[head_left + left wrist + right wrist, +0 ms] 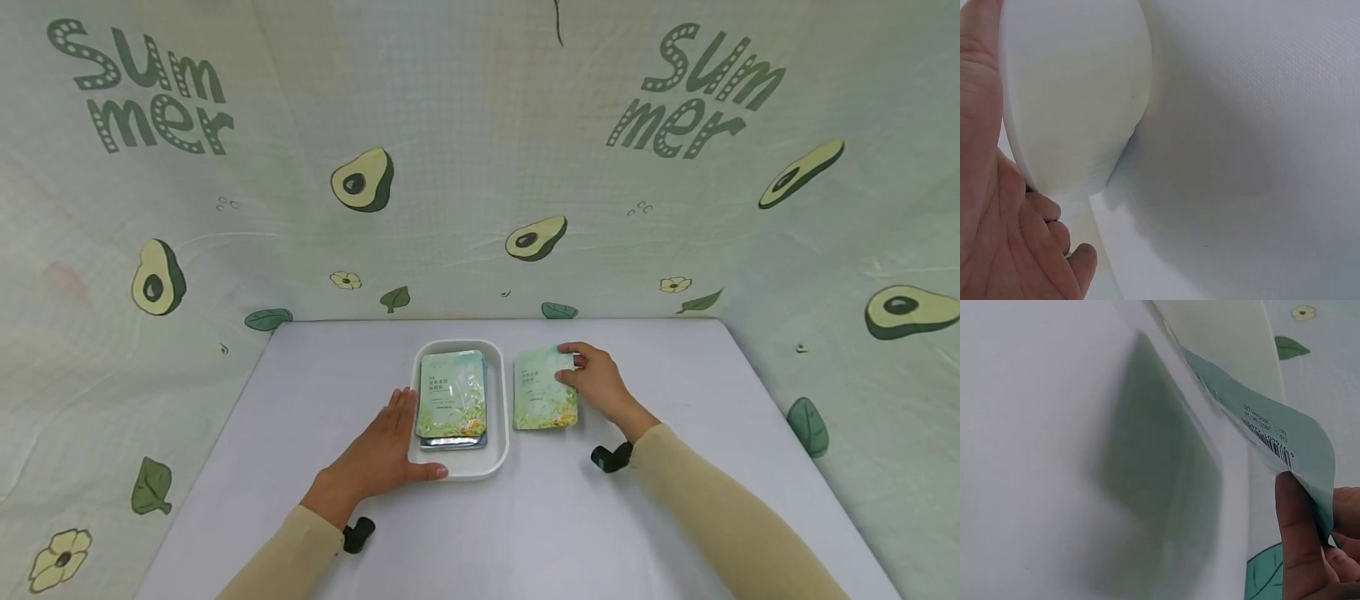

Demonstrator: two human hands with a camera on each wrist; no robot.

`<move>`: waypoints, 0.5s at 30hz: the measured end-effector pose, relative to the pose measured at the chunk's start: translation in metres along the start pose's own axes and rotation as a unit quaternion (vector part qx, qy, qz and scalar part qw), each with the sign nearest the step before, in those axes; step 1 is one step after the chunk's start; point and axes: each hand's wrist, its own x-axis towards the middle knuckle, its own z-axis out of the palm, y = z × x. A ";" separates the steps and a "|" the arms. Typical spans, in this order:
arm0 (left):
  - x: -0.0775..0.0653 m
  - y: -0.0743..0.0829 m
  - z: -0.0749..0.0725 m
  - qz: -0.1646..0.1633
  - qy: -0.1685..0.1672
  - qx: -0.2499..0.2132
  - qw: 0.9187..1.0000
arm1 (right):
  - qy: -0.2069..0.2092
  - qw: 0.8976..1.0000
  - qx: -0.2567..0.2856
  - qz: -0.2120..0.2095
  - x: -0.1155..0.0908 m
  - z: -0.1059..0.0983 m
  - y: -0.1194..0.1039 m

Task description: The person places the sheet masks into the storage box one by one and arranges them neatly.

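Observation:
A white oval-cornered tray (pixel 492 454) holds a small stack of pale green face mask packets (pixel 452 396) with a floral print; a silvery edge shows under the top one. My left hand (pixel 382 446) rests against the tray's left side, fingers straight along the rim and thumb stretched over the near edge. In the left wrist view, the same hand (pixel 997 206) touches the tray wall (pixel 1079 94). Just right of the tray, my right hand (pixel 597 383) pinches another face mask packet (pixel 542 396) by its right edge. Its barcoded back (pixel 1260 419) shows in the right wrist view, slightly bent.
The white tabletop (pixel 480 542) runs back to a hanging cloth (pixel 450 275) printed with avocados, leaves and lettering, which also borders the sides. A black wrist camera (pixel 611 457) sits under the right wrist, another wrist camera (pixel 358 535) by the left.

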 end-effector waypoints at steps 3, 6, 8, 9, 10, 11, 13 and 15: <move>0.000 0.000 0.000 -0.001 0.001 0.002 1.000 | 0.005 1.000 0.027 -0.002 -0.001 -0.007 -0.006; 0.000 0.000 0.001 0.000 0.002 0.004 1.000 | 0.006 0.998 0.066 -0.015 -0.003 -0.014 -0.013; 0.001 0.000 0.002 0.001 0.001 0.007 1.000 | 0.007 0.995 0.094 -0.026 -0.004 -0.018 -0.018; 0.000 0.000 0.002 0.002 0.001 0.008 1.000 | 0.008 0.994 0.103 -0.032 -0.005 -0.019 -0.020; 0.000 0.000 0.002 0.003 0.000 0.008 1.000 | 0.008 0.993 0.113 -0.038 -0.005 -0.020 -0.023; 0.000 0.000 0.002 0.003 0.000 0.009 1.000 | 0.009 0.992 0.120 -0.042 -0.005 -0.021 -0.025; 0.000 0.000 0.001 0.004 -0.001 0.012 1.000 | 0.010 0.990 0.135 -0.045 -0.005 -0.021 -0.032; -0.001 0.000 0.001 0.006 0.001 0.012 1.000 | 0.008 0.988 0.148 -0.047 -0.006 -0.017 -0.039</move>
